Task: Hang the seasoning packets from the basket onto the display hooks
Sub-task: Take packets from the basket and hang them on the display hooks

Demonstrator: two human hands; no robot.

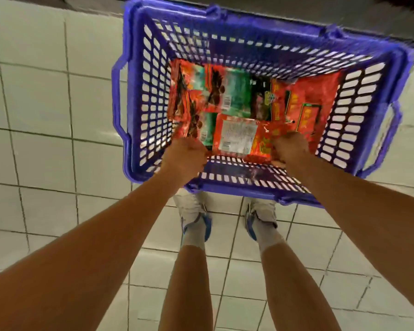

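A blue plastic basket (139, 96) stands on the tiled floor in front of my feet. Several red and green seasoning packets (227, 91) lie flat on its bottom. Both of my hands reach down inside it at the near wall. My left hand (185, 155) has its fingers curled at the near edge of a red and green packet (196, 123). My right hand (289, 146) grips the right end of a red packet (239, 139) with a white label. The display hooks are not in view.
Pale floor tiles (38, 111) surround the basket. My two legs and white and blue shoes (196, 216) stand right behind the basket's near rim. A dark strip, perhaps a shelf base (296, 10), runs along the top of the view.
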